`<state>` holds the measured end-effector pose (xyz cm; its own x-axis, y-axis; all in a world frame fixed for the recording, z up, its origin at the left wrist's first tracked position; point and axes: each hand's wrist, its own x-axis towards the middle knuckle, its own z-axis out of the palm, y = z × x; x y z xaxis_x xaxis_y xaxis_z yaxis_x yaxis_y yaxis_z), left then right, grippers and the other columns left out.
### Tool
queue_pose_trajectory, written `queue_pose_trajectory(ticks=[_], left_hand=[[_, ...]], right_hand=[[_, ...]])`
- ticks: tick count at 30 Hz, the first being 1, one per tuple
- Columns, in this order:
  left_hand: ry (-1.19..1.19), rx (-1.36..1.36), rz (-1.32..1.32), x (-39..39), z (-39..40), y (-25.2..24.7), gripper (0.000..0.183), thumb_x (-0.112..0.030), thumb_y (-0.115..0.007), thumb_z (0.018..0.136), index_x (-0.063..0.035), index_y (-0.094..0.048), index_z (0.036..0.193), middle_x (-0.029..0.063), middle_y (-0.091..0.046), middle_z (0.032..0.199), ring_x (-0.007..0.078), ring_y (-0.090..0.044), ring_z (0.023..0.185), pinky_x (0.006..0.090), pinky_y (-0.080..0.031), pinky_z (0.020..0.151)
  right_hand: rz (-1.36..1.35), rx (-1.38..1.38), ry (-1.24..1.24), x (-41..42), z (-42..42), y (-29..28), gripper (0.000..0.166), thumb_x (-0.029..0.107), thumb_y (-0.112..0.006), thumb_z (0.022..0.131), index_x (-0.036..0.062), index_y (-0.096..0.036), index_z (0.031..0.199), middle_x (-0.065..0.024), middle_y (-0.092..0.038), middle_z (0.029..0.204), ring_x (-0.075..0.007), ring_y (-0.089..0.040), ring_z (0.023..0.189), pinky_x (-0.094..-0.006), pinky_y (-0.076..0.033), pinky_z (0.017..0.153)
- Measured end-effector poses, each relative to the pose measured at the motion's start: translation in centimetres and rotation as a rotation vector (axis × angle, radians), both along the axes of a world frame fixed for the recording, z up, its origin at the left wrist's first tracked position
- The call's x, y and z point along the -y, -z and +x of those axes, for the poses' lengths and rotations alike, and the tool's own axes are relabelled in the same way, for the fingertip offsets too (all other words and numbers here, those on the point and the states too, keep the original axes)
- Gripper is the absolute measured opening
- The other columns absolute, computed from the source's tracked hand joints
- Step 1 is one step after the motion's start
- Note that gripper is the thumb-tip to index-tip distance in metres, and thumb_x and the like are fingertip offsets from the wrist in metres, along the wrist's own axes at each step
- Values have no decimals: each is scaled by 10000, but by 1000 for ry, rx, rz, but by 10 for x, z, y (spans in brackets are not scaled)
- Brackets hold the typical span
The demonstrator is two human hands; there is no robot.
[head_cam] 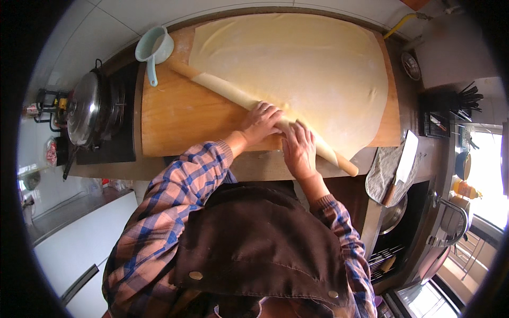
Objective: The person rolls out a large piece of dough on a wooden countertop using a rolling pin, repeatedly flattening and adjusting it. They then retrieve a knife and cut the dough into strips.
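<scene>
A wide, thin sheet of dough (302,63) covers most of the wooden board (187,123). Its near edge is wrapped around a long wooden rolling pin (347,165), which lies slantwise with both bare ends showing. My left hand (263,122) grips the wrapped pin near its middle, fingers bent over the top. Just to the right, my right hand (300,148) holds the same roll, palm low and fingers curled on it. The pin's right end reaches past the board's front edge. Some small creases run through the sheet at its right side.
A pale blue ladle-like cup (155,45) stands at the board's back left corner. Left of the board, a lidded metal pan (84,109) sits on the stove. At right, a cleaver (406,155) lies on a grey cloth (377,175) beside the sink (415,214).
</scene>
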<state>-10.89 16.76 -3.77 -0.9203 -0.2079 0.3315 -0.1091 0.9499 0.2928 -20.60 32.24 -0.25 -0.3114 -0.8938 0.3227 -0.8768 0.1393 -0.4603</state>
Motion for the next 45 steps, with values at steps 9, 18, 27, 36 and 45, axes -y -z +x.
queue_pose_trajectory(ticks=[9, 18, 27, 36, 45], left_hand=[[40, 123, 87, 36, 58, -11, 441, -239, -768, 604, -67, -575, 961, 84, -562, 957, 270, -538, 958, 396, -421, 883], [-50, 91, 99, 56, 40, -3, 539, -275, -742, 688, -21, -551, 1123, 123, -517, 1149, 299, -455, 1120, 451, -329, 1011], [-87, -27, 77, 150, -35, 10, 533, -286, -675, 767, -50, -495, 1210, 121, -462, 1268, 322, -392, 1214, 481, -300, 1025], [-81, 81, -31, 206, -75, 8, 611, -373, -779, 612, -84, -535, 1091, 80, -518, 1030, 282, -487, 1014, 422, -383, 912], [-48, 174, 8, 161, -51, -6, 590, -422, -791, 581, -66, -537, 976, 85, -540, 931, 267, -510, 948, 384, -407, 843]], right_hand=[[216, -9, 56, 22, 53, 15, 489, 108, -591, 798, 5, -441, 1252, -151, -528, 1217, -309, -497, 1143, -435, -383, 909], [429, -182, 62, 62, -39, 38, 649, 343, -578, 856, 21, -346, 1370, -183, -316, 1441, -325, -256, 1359, -512, -235, 1063], [353, -205, -57, 117, -81, 22, 716, 364, -699, 743, 12, -412, 1296, -175, -409, 1349, -332, -402, 1229, -494, -326, 991], [238, -310, 48, 149, -146, 22, 536, 414, -712, 709, 66, -507, 1061, -97, -534, 944, -290, -514, 919, -420, -419, 762], [333, -199, 75, 92, -141, 25, 575, 348, -779, 650, 53, -501, 1058, -112, -562, 968, -301, -536, 930, -417, -425, 786]])
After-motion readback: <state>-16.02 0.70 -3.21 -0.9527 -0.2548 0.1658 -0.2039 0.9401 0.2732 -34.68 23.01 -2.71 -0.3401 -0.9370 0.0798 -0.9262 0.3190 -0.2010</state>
